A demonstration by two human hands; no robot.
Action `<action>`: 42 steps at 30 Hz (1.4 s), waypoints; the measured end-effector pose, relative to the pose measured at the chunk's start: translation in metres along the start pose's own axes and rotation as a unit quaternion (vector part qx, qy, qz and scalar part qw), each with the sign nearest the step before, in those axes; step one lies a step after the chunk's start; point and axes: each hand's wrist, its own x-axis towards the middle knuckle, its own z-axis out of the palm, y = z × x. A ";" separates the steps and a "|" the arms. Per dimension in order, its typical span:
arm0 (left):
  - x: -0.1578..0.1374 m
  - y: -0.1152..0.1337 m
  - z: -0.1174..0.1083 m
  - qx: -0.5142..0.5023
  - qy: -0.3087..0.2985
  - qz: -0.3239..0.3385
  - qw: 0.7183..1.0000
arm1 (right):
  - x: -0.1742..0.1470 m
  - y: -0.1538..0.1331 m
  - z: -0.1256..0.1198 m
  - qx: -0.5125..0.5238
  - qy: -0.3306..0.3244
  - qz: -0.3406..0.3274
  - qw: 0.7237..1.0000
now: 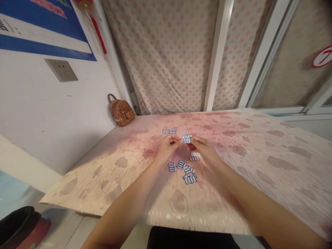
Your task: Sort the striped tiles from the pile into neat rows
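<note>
Between both hands, just above the tabletop, is a small white label sheet (186,139) with blue-edged strips. The fingertips of my left hand (168,147) pinch its left edge. My right hand (203,148) grips the right edge, its fingers curled. Beyond my left hand lies a neat group of similar sheets (169,131). Nearer to me, a single sheet (171,167) lies apart, left of a loose, overlapping pile of sheets (190,178). One more sheet (194,158) rests beside my right wrist, with a plain white part behind it.
A patterned cloth covers the table (241,193). At its back left corner a small brown backpack-shaped bag (121,111) stands against the wall. Behind the far edge hangs a dotted curtain (166,55). A dark bin (23,226) is on the floor at left.
</note>
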 end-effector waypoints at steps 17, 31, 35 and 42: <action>-0.005 0.005 0.002 0.087 0.030 0.028 0.995 | -0.001 -0.007 0.003 -0.108 0.025 -0.090 0.990; -0.005 0.004 0.002 0.051 0.035 0.042 0.997 | -0.004 -0.001 0.003 -0.248 0.024 -0.195 0.948; -0.008 0.006 0.007 0.025 0.034 0.031 0.999 | -0.010 -0.007 0.007 -0.368 -0.004 -0.256 0.894; -0.011 0.005 0.015 0.015 0.047 0.024 0.998 | -0.007 -0.004 0.005 -0.434 0.023 -0.280 0.856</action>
